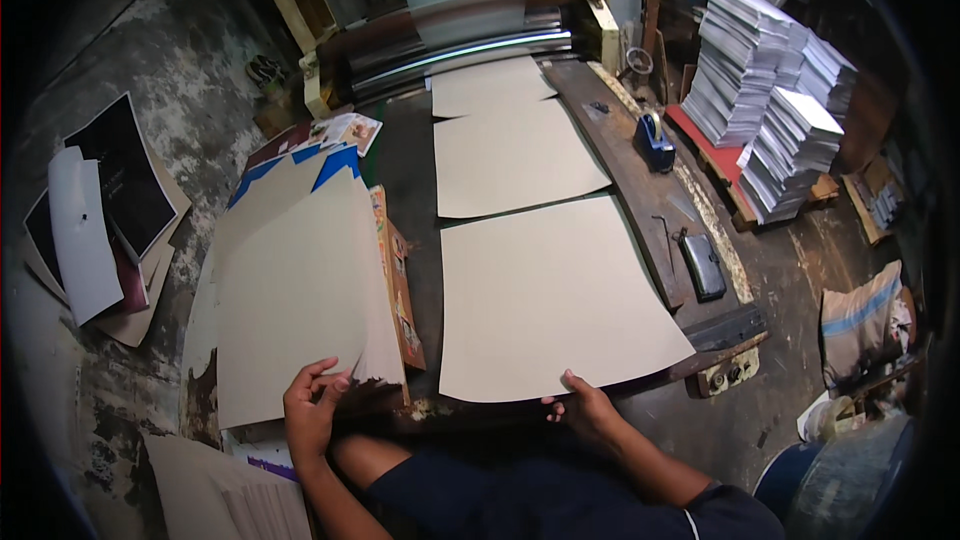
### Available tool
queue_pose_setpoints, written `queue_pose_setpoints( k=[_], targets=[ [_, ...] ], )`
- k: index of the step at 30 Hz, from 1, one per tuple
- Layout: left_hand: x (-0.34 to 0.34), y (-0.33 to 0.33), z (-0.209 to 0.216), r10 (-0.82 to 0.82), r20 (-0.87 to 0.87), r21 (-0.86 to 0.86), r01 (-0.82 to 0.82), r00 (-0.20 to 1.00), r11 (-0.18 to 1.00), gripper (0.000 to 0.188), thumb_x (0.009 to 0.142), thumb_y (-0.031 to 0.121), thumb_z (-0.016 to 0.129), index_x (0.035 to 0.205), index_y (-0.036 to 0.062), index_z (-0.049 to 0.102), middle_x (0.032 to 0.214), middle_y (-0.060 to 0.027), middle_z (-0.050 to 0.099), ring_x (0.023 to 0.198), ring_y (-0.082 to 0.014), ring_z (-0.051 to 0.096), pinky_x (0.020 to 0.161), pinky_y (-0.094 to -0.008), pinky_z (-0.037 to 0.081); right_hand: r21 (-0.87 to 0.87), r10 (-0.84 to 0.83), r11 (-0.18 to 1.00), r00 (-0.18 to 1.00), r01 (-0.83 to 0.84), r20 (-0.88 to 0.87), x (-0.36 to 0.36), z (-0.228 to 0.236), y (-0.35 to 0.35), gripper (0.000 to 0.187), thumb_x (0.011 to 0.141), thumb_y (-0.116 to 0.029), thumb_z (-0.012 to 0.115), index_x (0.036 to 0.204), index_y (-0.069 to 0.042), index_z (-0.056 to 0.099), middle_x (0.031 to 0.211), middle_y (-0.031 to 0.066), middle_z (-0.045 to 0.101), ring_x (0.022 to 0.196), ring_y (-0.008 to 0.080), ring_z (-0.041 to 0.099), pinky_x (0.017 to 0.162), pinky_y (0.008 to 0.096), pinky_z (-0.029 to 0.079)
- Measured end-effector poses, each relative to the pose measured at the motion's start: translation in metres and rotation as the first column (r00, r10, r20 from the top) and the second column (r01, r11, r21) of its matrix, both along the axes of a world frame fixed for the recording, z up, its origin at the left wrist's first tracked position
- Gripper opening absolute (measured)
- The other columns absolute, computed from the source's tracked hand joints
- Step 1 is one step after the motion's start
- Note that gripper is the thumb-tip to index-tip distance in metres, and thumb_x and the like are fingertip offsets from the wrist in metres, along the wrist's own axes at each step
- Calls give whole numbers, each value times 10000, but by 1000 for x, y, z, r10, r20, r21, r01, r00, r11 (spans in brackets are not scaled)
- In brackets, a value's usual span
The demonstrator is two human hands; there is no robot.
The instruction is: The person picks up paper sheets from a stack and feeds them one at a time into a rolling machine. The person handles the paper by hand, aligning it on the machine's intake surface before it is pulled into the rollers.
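Observation:
A beige board sheet (550, 300) lies at the front of the dark feed table, with further beige sheets (515, 160) in line beyond it toward the rollers. At its front edge, my right hand (592, 412) has the thumb on top and the fingers at or under the edge, gripping it. To the left stands a tall stack of similar board sheets (290, 290). My left hand (315, 402) is at the near right corner of that stack, thumb and fingers closed on the top sheet's corner, which looks slightly lifted.
The roller machine (460, 55) stands ahead. Along the table's right side are a blue tape dispenser (655, 143) and a dark case (703, 266). White paper stacks (745, 70) stand at the far right. Printed sheets (100, 210) lie on the left floor, with more board (225, 490) at lower left.

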State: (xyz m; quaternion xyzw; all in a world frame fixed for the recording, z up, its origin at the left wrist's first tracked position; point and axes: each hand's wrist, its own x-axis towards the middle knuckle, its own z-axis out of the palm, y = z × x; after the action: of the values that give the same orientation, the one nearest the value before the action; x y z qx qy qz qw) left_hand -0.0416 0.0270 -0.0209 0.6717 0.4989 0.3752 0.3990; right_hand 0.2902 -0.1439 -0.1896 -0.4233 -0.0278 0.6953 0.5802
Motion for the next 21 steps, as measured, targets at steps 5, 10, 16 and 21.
queue_pose_setpoints(
  k=[5,10,16,21],
  targets=[
    [-7,-1,-1,14,71,8,-14,997,1000,256,932,186,650,1090,-14,627,800,-33,650,745,-74,563,701,-222,446,60,-41,997,998,44,-43,12,-24,38,428,997,-442,448,1139,-39,466,992,180,631,690,168,555,774,405,498],
    [18,-2,-20,240,45,244,-243,970,939,164,958,121,539,967,-33,597,789,-54,642,744,-116,561,707,-274,468,35,-234,972,971,233,43,10,-35,66,380,1002,-420,426,1139,-66,440,1014,179,631,736,197,567,751,426,501],
    [18,8,-35,381,563,165,-552,733,817,191,988,160,459,870,20,515,746,7,477,700,-130,450,644,-264,400,0,-389,920,916,391,103,-5,-31,73,505,1001,-374,436,1426,-151,280,1124,131,599,801,225,562,752,433,508],
    [28,-15,-25,408,290,348,-492,866,798,238,950,210,445,779,46,451,764,3,510,730,-116,485,834,-286,396,84,-231,971,970,225,70,5,-15,66,585,980,-395,468,1469,-125,295,1220,118,587,835,205,581,773,402,512]
  ],
)
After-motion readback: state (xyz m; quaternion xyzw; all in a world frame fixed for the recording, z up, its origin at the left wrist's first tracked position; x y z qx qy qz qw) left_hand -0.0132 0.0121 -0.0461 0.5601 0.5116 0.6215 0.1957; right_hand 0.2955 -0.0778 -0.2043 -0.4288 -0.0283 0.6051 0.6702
